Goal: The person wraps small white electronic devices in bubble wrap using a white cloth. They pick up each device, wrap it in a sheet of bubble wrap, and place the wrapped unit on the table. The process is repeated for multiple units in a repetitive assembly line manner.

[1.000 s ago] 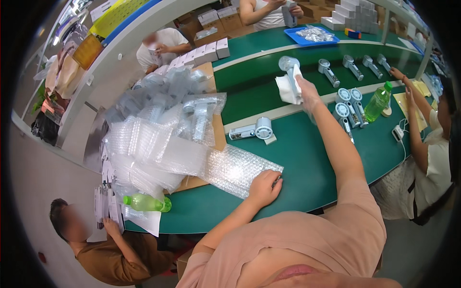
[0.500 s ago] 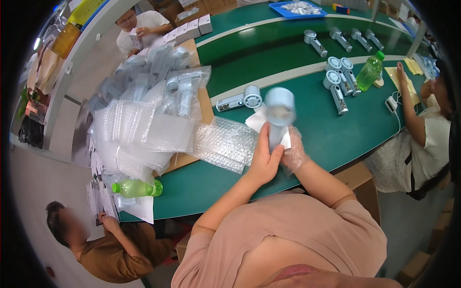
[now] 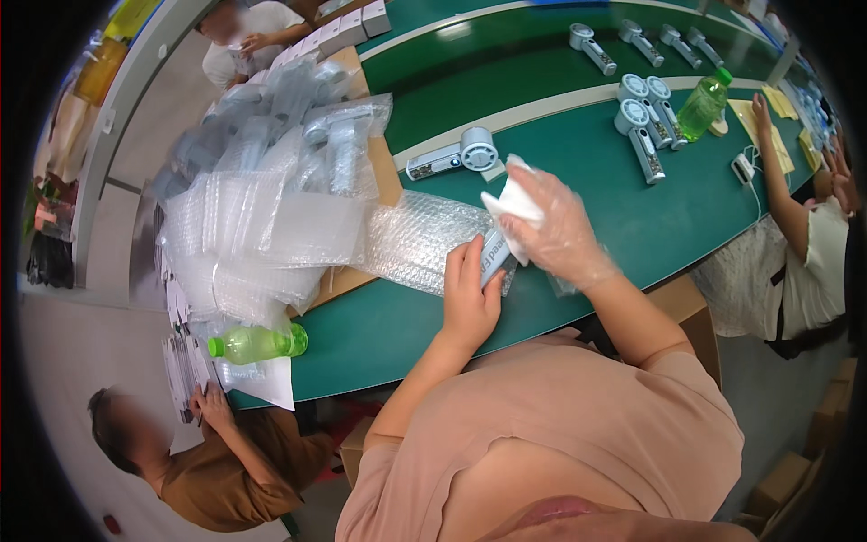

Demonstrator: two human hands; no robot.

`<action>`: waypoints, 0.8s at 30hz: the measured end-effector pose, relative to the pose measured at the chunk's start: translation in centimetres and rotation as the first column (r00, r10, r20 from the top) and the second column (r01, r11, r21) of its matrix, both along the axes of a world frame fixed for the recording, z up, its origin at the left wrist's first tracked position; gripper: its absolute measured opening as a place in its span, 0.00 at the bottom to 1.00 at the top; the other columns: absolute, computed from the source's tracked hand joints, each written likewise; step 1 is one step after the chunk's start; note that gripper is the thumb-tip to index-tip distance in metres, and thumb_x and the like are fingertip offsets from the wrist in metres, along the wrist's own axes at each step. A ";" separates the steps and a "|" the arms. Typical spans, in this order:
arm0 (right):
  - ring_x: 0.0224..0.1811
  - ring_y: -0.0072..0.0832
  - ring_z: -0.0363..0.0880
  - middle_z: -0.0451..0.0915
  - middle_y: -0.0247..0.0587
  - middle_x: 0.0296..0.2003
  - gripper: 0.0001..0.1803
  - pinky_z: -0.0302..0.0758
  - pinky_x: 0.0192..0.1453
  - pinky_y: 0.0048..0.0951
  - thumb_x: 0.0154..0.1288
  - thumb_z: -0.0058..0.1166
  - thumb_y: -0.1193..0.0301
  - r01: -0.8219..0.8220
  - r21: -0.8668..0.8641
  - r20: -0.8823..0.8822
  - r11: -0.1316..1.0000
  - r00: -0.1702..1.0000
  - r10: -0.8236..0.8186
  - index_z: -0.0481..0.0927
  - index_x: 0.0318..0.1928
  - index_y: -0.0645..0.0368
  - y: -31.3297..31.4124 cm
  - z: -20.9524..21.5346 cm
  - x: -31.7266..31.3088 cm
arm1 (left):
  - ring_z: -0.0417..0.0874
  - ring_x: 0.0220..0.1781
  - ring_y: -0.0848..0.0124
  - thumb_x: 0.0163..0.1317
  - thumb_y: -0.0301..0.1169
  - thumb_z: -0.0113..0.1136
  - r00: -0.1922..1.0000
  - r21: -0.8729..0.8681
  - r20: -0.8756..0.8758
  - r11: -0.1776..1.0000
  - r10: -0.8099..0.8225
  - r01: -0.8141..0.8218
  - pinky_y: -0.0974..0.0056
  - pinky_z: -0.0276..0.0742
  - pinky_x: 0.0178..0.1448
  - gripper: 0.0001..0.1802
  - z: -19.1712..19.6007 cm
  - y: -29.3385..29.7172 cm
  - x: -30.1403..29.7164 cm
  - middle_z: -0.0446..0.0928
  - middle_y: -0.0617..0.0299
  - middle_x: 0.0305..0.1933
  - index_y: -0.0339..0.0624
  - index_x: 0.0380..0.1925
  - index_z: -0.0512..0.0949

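Observation:
My left hand [image 3: 471, 294] is closed round the handle of a light-blue handheld fan [image 3: 494, 256], held slanted above the near edge of the table. My right hand [image 3: 558, 226], in a clear plastic glove, grips a folded white cloth or tissue [image 3: 517, 206] at the fan's upper end. Cloth and fingers hide the fan's head. Just beyond, a second handheld fan [image 3: 477, 149] lies on the green table. Beneath my left hand's fan spreads a flat bubble-wrap bag [image 3: 424, 239].
Bubble-wrap bags [image 3: 244, 226], some with fans inside, pile up on the left. Several more fans [image 3: 643, 135] lie to the right, beside a green bottle [image 3: 704, 107]. Another green bottle [image 3: 262, 345] lies near left. Co-workers sit left, right and far left.
My left hand has lowered the fan and tilted it. My right hand has come up from beside the handle, bringing the white cloth over the fan's upper end.

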State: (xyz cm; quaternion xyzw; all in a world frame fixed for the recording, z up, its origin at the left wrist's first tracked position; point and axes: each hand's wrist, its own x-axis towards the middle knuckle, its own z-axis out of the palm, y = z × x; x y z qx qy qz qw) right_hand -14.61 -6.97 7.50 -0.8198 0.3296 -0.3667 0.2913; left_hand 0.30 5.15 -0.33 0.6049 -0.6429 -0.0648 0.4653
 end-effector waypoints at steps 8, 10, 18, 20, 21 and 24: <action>0.49 0.28 0.84 0.83 0.42 0.50 0.26 0.81 0.53 0.33 0.79 0.47 0.55 -0.440 0.808 0.549 0.393 0.804 -0.229 0.77 0.62 0.64 -3.7 -3.1 0.7 | 0.72 0.58 0.45 0.61 0.20 0.62 0.999 -0.066 -0.037 0.997 0.038 -0.041 0.52 0.70 0.64 0.33 -1.0 0.0 0.0 0.68 0.38 0.59 0.26 0.66 0.65; 0.54 0.30 0.82 0.79 0.44 0.56 0.26 0.80 0.58 0.35 0.79 0.47 0.57 -0.521 0.721 0.670 0.457 0.693 -0.266 0.72 0.65 0.63 -1.4 -4.1 1.6 | 0.72 0.59 0.44 0.61 0.20 0.61 0.992 -0.070 -0.068 0.992 0.102 -0.107 0.52 0.70 0.64 0.33 -1.1 -0.2 -0.1 0.67 0.38 0.60 0.27 0.67 0.64; 0.56 0.34 0.81 0.78 0.41 0.55 0.21 0.80 0.62 0.40 0.75 0.55 0.68 -0.559 0.756 0.654 0.341 0.613 -0.444 0.69 0.63 0.62 0.1 -9.4 2.5 | 0.75 0.53 0.51 0.60 0.21 0.63 0.972 0.042 -0.228 0.998 0.063 -0.055 0.57 0.74 0.57 0.26 0.6 -0.3 -2.4 0.71 0.45 0.52 0.30 0.59 0.69; 0.54 0.33 0.81 0.78 0.40 0.54 0.22 0.81 0.61 0.39 0.74 0.56 0.69 -0.568 0.626 0.775 0.535 0.533 -0.340 0.69 0.63 0.62 -0.8 -7.2 1.4 | 0.77 0.47 0.55 0.59 0.23 0.65 0.942 0.152 -0.332 0.988 0.044 0.008 0.58 0.75 0.51 0.21 0.7 -0.3 -1.7 0.73 0.49 0.45 0.32 0.51 0.72; 0.54 0.32 0.81 0.78 0.40 0.54 0.23 0.81 0.61 0.39 0.72 0.58 0.70 -0.566 0.606 0.787 0.559 0.529 -0.317 0.69 0.63 0.62 -1.2 -7.2 0.9 | 0.77 0.44 0.56 0.58 0.24 0.67 0.923 0.188 -0.386 0.979 0.001 0.078 0.59 0.75 0.47 0.18 1.0 -0.4 -1.6 0.74 0.50 0.41 0.33 0.47 0.73; 0.53 0.31 0.81 0.79 0.40 0.53 0.26 0.81 0.59 0.38 0.68 0.61 0.73 -0.623 0.598 0.792 0.504 0.553 -0.257 0.70 0.63 0.62 0.8 -6.6 0.2 | 0.79 0.40 0.54 0.56 0.24 0.68 0.914 0.172 -0.375 0.957 -0.154 0.232 0.57 0.76 0.45 0.15 1.8 -1.0 -1.7 0.75 0.50 0.37 0.34 0.41 0.75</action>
